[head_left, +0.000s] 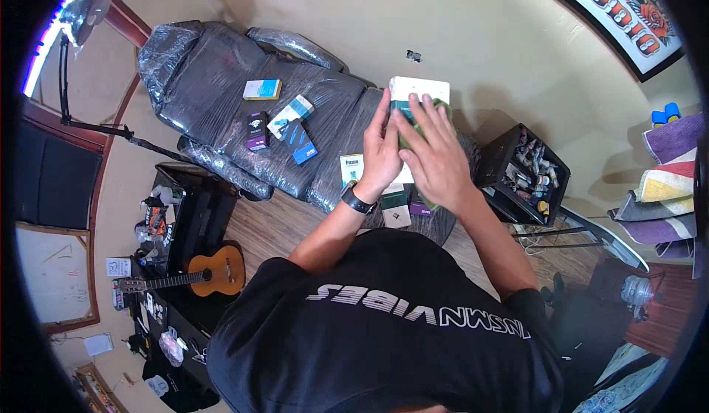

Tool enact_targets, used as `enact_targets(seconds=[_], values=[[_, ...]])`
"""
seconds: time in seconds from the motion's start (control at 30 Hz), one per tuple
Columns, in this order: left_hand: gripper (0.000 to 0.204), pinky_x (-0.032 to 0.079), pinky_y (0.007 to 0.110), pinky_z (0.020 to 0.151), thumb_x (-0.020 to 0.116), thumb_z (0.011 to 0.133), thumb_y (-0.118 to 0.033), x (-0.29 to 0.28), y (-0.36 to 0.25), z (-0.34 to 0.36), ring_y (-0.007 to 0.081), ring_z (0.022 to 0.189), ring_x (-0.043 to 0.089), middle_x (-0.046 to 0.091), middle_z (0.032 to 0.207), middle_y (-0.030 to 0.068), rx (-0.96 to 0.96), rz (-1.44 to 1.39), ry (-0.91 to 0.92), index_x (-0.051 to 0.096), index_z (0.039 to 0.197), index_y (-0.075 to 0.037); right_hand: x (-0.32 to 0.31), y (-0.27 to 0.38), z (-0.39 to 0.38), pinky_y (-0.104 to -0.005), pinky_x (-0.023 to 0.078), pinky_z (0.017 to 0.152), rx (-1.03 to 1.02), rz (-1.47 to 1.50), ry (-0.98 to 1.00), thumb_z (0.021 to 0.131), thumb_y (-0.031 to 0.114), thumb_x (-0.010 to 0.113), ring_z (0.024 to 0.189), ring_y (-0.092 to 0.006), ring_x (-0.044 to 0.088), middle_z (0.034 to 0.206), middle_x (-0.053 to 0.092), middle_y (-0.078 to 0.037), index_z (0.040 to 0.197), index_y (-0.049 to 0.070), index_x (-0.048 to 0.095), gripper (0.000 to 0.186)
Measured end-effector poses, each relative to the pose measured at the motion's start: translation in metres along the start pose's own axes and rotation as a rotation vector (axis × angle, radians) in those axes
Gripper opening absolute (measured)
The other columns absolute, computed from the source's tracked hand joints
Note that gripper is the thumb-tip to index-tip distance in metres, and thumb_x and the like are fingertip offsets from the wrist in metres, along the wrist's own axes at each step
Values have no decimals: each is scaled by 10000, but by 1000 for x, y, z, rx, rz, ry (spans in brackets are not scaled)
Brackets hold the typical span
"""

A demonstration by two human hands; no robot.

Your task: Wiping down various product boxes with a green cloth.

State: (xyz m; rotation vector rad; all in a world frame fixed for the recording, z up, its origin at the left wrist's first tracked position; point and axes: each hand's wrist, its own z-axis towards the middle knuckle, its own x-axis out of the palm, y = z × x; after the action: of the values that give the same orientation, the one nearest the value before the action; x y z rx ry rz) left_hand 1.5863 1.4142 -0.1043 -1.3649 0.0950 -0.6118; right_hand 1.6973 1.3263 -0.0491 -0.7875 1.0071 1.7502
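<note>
My left hand (382,153) grips the left side of a white and dark-green box (419,88), held up over the foot of the plastic-wrapped chair (325,103). Across the box's face lies my right hand (440,151), with a green cloth (444,110) pressed beneath its fingers. Both hands hide much of the box's lower part. Just below them are a white box (352,168), a white and green box (396,211) and a dark purple box (421,205), partly covered by my arms and hands.
Farther up the chair lie a blue and white box (263,89), a white and teal box (291,116), a purple-black box (258,131) and a blue box (300,143). A black cart (509,180) of bottles stands right. A guitar (218,271) and lamp arm (96,125) are left.
</note>
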Motion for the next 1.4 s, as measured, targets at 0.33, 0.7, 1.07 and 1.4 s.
enact_targets(seconds=[0.33, 0.7, 1.07, 1.4], values=[[522, 450, 294, 1018, 453, 1069, -111, 12, 1, -15, 169, 1238, 552, 566, 1429, 205, 85, 155, 4, 328, 1558, 21, -10, -26, 15, -598, 246, 1197, 79, -105, -104, 965, 125, 576, 1479, -374, 344, 1589, 383, -162, 1485, 112, 498, 526], [518, 486, 295, 948, 476, 1059, -103, 9, 7, -13, 149, 1149, 584, 624, 1347, 201, 123, 176, 0, 358, 1555, -12, -1, -12, -6, -527, 324, 1184, -3, 154, -133, 882, 60, 646, 1442, -388, 397, 1555, 396, -217, 1432, 0, 486, 576], [537, 408, 316, 1085, 327, 1124, -283, 24, -7, -24, 201, 1305, 518, 547, 1443, 187, 121, 262, 49, 342, 1538, 60, -10, -24, 19, -492, 354, 1175, 130, 74, -317, 951, 112, 601, 1385, -391, 467, 1489, 483, -217, 1287, -23, 595, 363], [602, 357, 377, 1157, 279, 1124, -377, 20, -2, -19, 278, 1394, 466, 480, 1506, 224, 79, 127, 59, 336, 1539, 55, -5, 0, 7, -467, 399, 1152, 2, 144, -169, 897, 52, 635, 1372, -368, 489, 1498, 470, -205, 1293, -9, 602, 401]])
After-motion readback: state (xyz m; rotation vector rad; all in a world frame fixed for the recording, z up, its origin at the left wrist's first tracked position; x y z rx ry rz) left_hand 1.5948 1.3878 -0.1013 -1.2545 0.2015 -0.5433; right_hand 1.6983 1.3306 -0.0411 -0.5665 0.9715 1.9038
